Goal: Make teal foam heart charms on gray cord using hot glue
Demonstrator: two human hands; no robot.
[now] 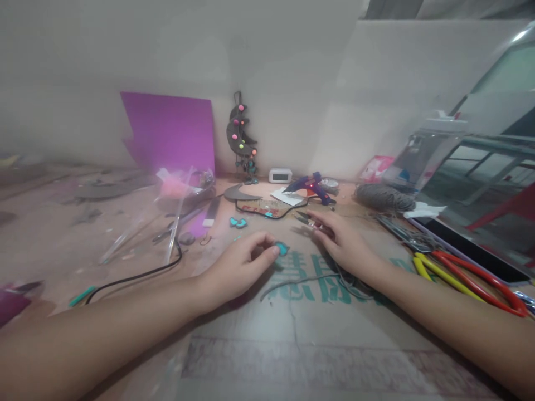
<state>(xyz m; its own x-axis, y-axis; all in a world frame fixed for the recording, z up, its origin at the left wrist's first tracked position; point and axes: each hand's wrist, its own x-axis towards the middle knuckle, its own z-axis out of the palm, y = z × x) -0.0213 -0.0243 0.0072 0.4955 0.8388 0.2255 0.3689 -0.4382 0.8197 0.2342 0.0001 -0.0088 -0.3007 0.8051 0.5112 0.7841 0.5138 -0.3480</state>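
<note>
My left hand [242,264] is closed, pinching a small teal piece with a dark edge [281,248] between thumb and forefinger. My right hand [345,239] is closed round a small cutting tool with pointed dark blades [307,219]; its handles are mostly hidden by the fingers. Below the hands, a strand of grey yarn [292,281] runs over cardboard with green lettering [292,323] and passes under my right wrist. Two teal-and-dark pieces [238,223] lie beyond my left hand. Farther back rests a grey crescent shape [241,193].
A blue glue gun [309,186] with a red light lies at the back, its black cord curving forward. A moon ornament [240,133] hangs by a purple sheet [175,133]. Grey yarn [384,197], a phone [470,250] and red-handled scissors [480,278] lie right. Clear sticks [173,234] lie left.
</note>
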